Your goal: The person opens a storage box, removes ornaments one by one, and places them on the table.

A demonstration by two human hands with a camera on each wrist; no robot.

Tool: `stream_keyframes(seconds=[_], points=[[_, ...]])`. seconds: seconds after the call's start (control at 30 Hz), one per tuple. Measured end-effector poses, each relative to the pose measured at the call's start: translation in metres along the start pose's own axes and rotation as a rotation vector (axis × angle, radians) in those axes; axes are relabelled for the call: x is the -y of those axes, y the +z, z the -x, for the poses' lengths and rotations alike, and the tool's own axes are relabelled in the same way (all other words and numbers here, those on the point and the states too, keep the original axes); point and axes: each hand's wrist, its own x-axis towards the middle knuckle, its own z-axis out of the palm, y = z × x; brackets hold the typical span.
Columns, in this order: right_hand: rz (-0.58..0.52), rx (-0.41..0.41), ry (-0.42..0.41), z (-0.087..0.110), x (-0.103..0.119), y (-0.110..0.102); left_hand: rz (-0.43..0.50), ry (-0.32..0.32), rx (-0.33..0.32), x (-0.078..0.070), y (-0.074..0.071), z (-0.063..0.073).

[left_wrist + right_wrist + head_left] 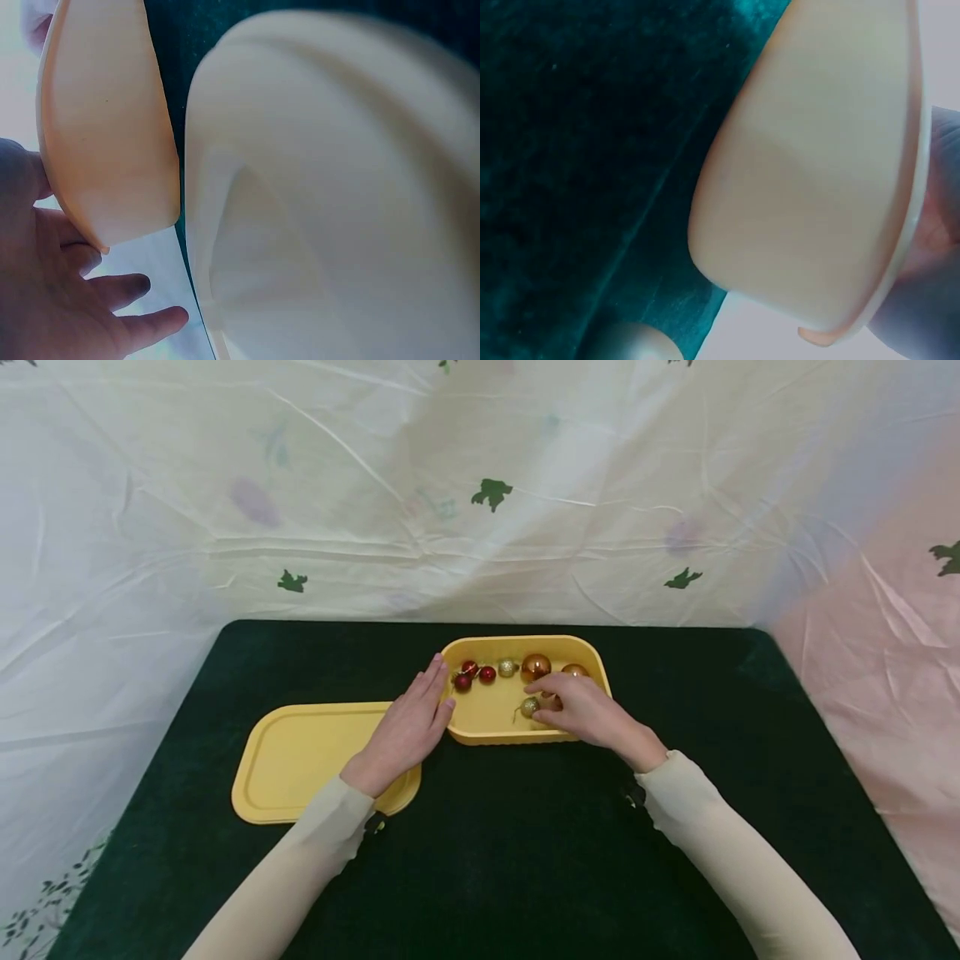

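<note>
A yellow plastic box (498, 737) holds several small Christmas baubles. Red baubles (487, 675) cluster at its left end, with a glittery gold one (507, 668) beside them and shiny copper ones (536, 667) toward the right. My left hand (408, 714) lies along the box's left end, fingers extended against the rim; the left wrist view shows its spread fingers (120, 289) at the box wall. Reaching over the front right rim, my right hand (581, 703) has thumb and forefinger around another glittery gold bauble (529, 707). That hand partly covers a darker bauble behind it.
A yellow lid (300, 760) lies flat left of the box, partly under my left forearm. Both rest on a dark green cloth-covered table (487, 860). Pale patterned fabric (360, 485) hangs behind and at the sides.
</note>
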Motion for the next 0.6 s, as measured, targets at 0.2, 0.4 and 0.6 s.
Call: stream_keyframes(seconds=[0.2, 0.4, 0.6], points=[[0.042, 0.012, -0.018, -0.007, -0.003, 0.0, 0.003, 0.004, -0.009, 0.001, 0.0, -0.001], [0.048, 0.053, -0.006, -0.011, -0.006, 0.0, 0.003, 0.01, -0.007, 0.0, 0.0, 0.0], [0.066, 0.081, 0.002, -0.013, -0.005, -0.001, -0.003, 0.013, -0.005, 0.001, -0.001, 0.0]])
